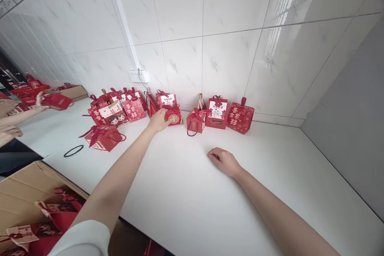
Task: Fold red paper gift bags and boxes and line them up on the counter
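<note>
My left hand reaches to the wall side of the white table, its fingers closed on the left side of a small red gift box with a gold emblem and a ribbon bow. My right hand rests on the tabletop, fingers loosely curled, with nothing visible in it. Beyond it stand a red box with a bow and cord handle, a red box with a white printed panel and a patterned red gift bag. Another printed red box is behind the held one.
Left are several red gift boxes, a bowed box and a black ring. A cardboard carton of red packages sits below the table's edge. Another person's hand holds a red box at far left.
</note>
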Demonstrator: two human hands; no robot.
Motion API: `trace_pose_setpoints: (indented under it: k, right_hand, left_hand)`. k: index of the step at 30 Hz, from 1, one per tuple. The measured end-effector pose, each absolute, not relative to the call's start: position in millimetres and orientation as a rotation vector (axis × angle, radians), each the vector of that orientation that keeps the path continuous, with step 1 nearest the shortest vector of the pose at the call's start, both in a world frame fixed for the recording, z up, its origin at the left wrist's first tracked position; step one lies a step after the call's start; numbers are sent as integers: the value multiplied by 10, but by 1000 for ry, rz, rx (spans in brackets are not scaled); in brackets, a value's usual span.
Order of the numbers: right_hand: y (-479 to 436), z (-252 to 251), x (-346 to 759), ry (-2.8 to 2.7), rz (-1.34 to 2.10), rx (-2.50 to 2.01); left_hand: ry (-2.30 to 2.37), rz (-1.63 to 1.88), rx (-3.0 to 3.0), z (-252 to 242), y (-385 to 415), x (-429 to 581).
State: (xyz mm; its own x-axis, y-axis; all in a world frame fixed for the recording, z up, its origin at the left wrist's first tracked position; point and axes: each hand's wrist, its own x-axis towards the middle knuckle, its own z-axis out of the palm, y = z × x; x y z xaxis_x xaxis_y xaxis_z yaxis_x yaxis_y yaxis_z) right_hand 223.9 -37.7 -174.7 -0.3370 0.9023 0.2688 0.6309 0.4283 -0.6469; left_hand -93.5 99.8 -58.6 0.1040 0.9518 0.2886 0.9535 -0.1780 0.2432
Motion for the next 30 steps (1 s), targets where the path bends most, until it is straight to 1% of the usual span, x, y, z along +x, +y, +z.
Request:
trace_pose_setpoints:
  k: [3,6,9,12,14,16,19,21,22,24,26,30]
  right_hand:
    - [-370,-1735,2228,-2083,590,-1284]
    - [-357,-1727,2220,-2076,585,-1272]
    - [-342,-1723,2219,-2074,577,-1263]
    - [-331,-1719,2221,-2077,575,-1256]
    - [-329,-1716,2221,-2076,571,-1254]
    - [-328,-1715,2222,-2072,567,-1253]
    - [-321,-1720,2226,-2049,584,-1237]
    - [-311,-1730,2236,-2025,625,-1205]
    - [-304,-1737,2245,-2009,659,-1186]
    - [-293,-1749,2270,-1969,747,-1154]
    - [-288,-1754,2297,-1885,794,-1154]
    - [-306,-1717,2322,-1643,748,-1188]
  left_hand:
    - [-1747,-710,-2587,-612,1137,-360]
    - [-1665,-759,-2704,-710,1204,157]
    - [-1947,-798,-2484,-839,1227,533]
    - [-2187,-877,-2223,-883,1232,683]
    - [-2205,-861,-2329,-825,1205,632]
    - [-2119,-749,-2658,-700,1124,482]
    - [-1814,-392,-3214,-442,870,183]
    - [-1636,-107,-3426,-272,643,8]
    - [-1614,-19,-3471,-201,531,-64]
    - [-1709,4,-3472,-101,346,-180]
    - [-1881,-91,-3412,-61,234,-270]
    - [-2050,-131,-3292,-87,164,-374]
